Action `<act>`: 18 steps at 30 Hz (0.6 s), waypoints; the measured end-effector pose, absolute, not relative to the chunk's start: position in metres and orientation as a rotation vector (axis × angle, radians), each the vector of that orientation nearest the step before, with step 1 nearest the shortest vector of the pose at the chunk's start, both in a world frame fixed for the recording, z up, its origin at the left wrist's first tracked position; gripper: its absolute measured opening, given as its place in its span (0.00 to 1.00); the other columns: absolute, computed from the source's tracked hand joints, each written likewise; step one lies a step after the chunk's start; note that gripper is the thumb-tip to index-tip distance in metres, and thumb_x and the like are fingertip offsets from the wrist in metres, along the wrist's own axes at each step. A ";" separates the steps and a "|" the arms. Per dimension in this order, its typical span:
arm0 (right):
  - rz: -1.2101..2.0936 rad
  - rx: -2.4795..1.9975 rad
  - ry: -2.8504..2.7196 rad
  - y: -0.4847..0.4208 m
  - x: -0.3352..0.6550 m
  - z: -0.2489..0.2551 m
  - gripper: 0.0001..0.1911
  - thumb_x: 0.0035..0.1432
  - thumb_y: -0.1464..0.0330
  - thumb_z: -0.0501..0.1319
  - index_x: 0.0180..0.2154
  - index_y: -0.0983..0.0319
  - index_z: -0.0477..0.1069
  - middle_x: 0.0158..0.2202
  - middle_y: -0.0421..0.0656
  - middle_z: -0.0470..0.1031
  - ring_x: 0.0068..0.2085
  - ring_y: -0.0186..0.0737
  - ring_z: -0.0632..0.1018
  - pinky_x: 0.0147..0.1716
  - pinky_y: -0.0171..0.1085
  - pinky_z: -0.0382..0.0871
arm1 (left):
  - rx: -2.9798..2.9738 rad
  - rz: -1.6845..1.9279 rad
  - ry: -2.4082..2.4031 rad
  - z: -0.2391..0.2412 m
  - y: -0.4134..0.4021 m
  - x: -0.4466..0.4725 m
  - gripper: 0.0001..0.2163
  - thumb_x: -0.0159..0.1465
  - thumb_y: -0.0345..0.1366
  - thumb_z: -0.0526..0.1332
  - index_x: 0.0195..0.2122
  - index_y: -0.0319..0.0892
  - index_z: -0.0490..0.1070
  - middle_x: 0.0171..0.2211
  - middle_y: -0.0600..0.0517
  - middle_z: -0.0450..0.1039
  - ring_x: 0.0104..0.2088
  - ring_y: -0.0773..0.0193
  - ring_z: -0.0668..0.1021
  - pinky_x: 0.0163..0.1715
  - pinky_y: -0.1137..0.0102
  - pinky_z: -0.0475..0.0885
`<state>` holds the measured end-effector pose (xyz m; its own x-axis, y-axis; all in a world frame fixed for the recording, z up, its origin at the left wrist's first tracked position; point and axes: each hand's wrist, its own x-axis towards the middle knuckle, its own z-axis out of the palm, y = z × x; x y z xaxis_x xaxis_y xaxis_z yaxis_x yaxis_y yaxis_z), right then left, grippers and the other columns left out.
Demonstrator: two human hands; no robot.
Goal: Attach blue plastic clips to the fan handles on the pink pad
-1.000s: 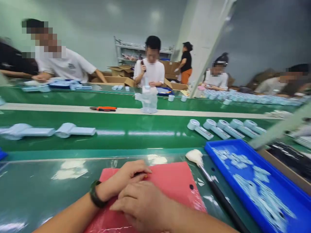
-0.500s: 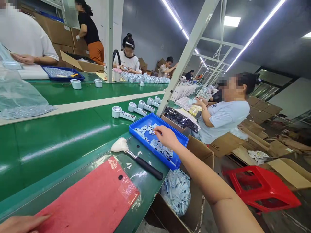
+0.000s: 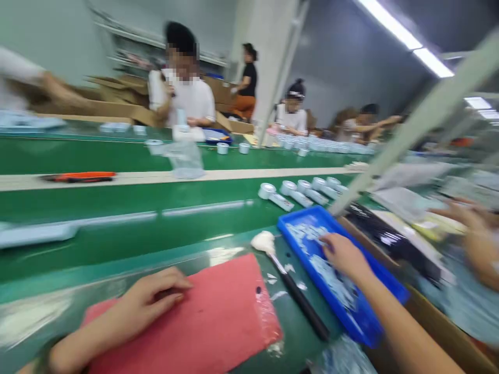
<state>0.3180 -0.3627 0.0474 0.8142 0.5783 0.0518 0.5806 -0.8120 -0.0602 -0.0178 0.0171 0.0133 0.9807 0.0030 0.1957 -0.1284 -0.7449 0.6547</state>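
Note:
My left hand rests on a red mat near the table's front edge, its fingers curled and pressed down on the mat's left part. My right hand reaches into a blue tray of several small pale blue parts, fingers bent among them. The picture is smeared by motion, so what the fingers hold, if anything, is not clear. A brush with a white head and black handle lies between the mat and the tray.
A green conveyor belt carries white round devices and an orange-handled tool. A clear plastic bag stands further back. Several people work across and along the line. A cardboard box sits to the right of the tray.
The view swung right and then back left. My right hand left the mat and went into the blue tray. My left hand stayed on the red mat.

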 end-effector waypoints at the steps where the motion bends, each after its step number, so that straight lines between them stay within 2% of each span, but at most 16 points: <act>1: -0.094 -2.887 -0.938 -0.364 0.319 0.042 0.15 0.62 0.73 0.53 0.44 0.68 0.77 0.45 0.58 0.78 0.48 0.56 0.80 0.50 0.51 0.73 | 2.372 0.182 -0.086 0.026 0.024 -0.022 0.16 0.72 0.40 0.51 0.44 0.47 0.79 0.42 0.49 0.80 0.41 0.64 0.82 0.44 0.75 0.78; 3: -0.333 -2.658 -0.953 -0.357 0.315 0.028 0.16 0.62 0.63 0.54 0.44 0.62 0.76 0.43 0.53 0.79 0.41 0.54 0.82 0.41 0.49 0.77 | 2.460 0.156 -0.018 0.049 0.057 -0.029 0.16 0.72 0.41 0.51 0.51 0.47 0.77 0.50 0.48 0.78 0.48 0.63 0.80 0.50 0.72 0.77; 5: -0.380 -2.420 -1.101 -0.340 0.292 0.014 0.18 0.63 0.58 0.55 0.47 0.59 0.75 0.38 0.48 0.79 0.32 0.47 0.81 0.28 0.42 0.77 | 2.737 0.310 0.244 0.067 0.109 -0.046 0.18 0.72 0.43 0.50 0.55 0.46 0.74 0.55 0.49 0.75 0.54 0.61 0.78 0.56 0.68 0.75; 6: -0.359 -2.313 -1.200 -0.328 0.272 0.008 0.16 0.64 0.58 0.56 0.48 0.57 0.74 0.38 0.46 0.79 0.32 0.45 0.81 0.26 0.40 0.77 | 2.903 0.419 0.429 0.075 0.137 -0.056 0.20 0.71 0.42 0.48 0.55 0.45 0.75 0.55 0.51 0.75 0.55 0.60 0.77 0.58 0.64 0.74; 8: -0.245 -2.142 -1.392 -0.300 0.222 -0.003 0.13 0.67 0.64 0.55 0.49 0.55 0.73 0.41 0.44 0.79 0.36 0.41 0.83 0.33 0.36 0.80 | 2.981 0.497 0.665 0.083 0.189 -0.077 0.23 0.70 0.39 0.44 0.56 0.36 0.73 0.55 0.44 0.74 0.58 0.52 0.75 0.62 0.53 0.71; 11: -0.058 -2.054 -1.567 -0.258 0.159 -0.018 0.21 0.69 0.72 0.47 0.55 0.55 0.71 0.44 0.43 0.79 0.41 0.38 0.83 0.39 0.35 0.80 | 3.041 0.475 0.728 0.082 0.237 -0.098 0.24 0.66 0.44 0.45 0.43 0.35 0.78 0.43 0.40 0.79 0.46 0.52 0.81 0.52 0.56 0.77; 13: 0.061 -2.116 -1.596 -0.240 0.138 -0.024 0.22 0.69 0.74 0.44 0.53 0.55 0.72 0.42 0.45 0.78 0.37 0.39 0.83 0.34 0.36 0.79 | 3.068 0.422 0.689 0.075 0.246 -0.109 0.24 0.64 0.49 0.47 0.37 0.38 0.79 0.36 0.42 0.79 0.35 0.56 0.80 0.40 0.63 0.78; 15: 0.076 -2.231 -1.589 -0.232 0.131 -0.022 0.22 0.69 0.74 0.44 0.48 0.56 0.75 0.45 0.48 0.76 0.36 0.43 0.82 0.32 0.40 0.78 | 3.110 0.408 0.642 0.067 0.250 -0.122 0.26 0.63 0.52 0.47 0.37 0.41 0.80 0.33 0.44 0.77 0.30 0.59 0.78 0.34 0.66 0.75; 18: 0.035 -2.296 -1.549 -0.229 0.135 -0.008 0.17 0.69 0.73 0.49 0.44 0.57 0.76 0.53 0.52 0.72 0.41 0.49 0.82 0.35 0.47 0.79 | 3.166 0.538 0.537 0.051 0.268 -0.145 0.26 0.63 0.56 0.48 0.38 0.46 0.81 0.32 0.47 0.74 0.29 0.60 0.76 0.33 0.66 0.71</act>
<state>0.1347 -0.2295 -0.0080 0.3958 0.8999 0.1831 0.8908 -0.3278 -0.3146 -0.1452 0.2676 0.0513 0.8914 0.3005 0.3393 0.3383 -0.9393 -0.0569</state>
